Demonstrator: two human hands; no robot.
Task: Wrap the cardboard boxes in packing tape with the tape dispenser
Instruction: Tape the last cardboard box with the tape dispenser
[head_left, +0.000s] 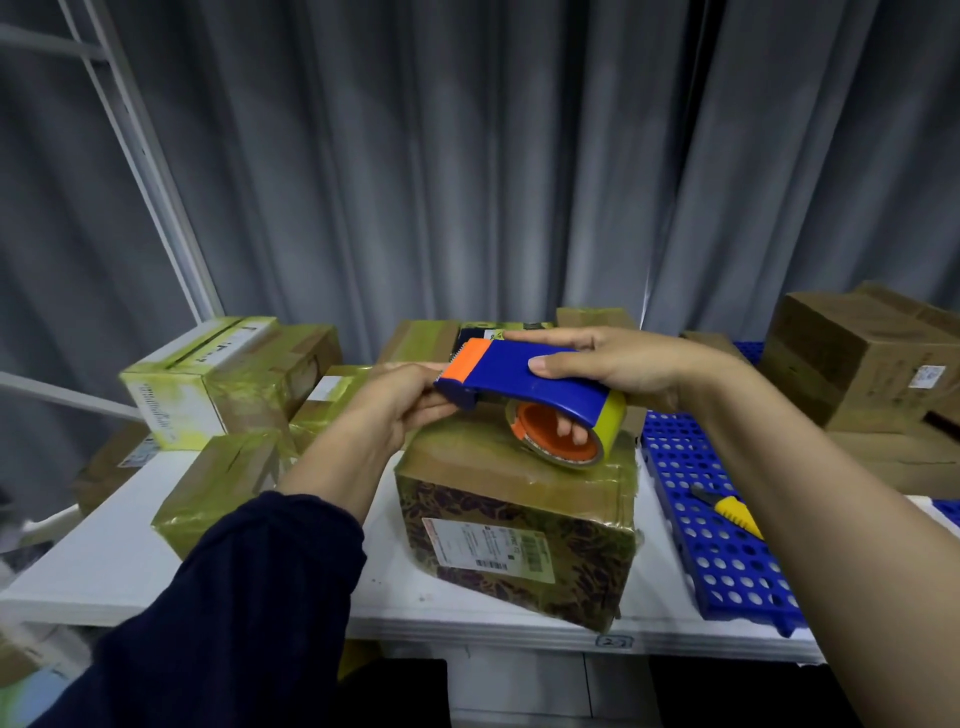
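Shiny yellow-green tape covers the square boxes (223, 379) on our left; our left hand (400, 400) pinches the orange front of the smooth blue tape dispenser (524, 382) above the flowery box (519, 525), our right hand (618, 364) wrapped around it

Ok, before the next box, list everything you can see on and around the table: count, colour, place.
tape dispenser: one, blue with an orange front, held above the middle box
tape roll: one, yellowish with an orange core, in the dispenser
patterned box: one, brown with a white label, table centre, front edge
taped boxes: several, yellow-green sheen, left and behind; exact count unclear
plain boxes: a stack, brown, far right
perforated mat: one, blue, right of the middle box
knife: one, yellow handle, on the mat
table: one, white
curtain: grey, behind
left hand: at the dispenser's front end, dark sleeve
right hand: gripping the dispenser body
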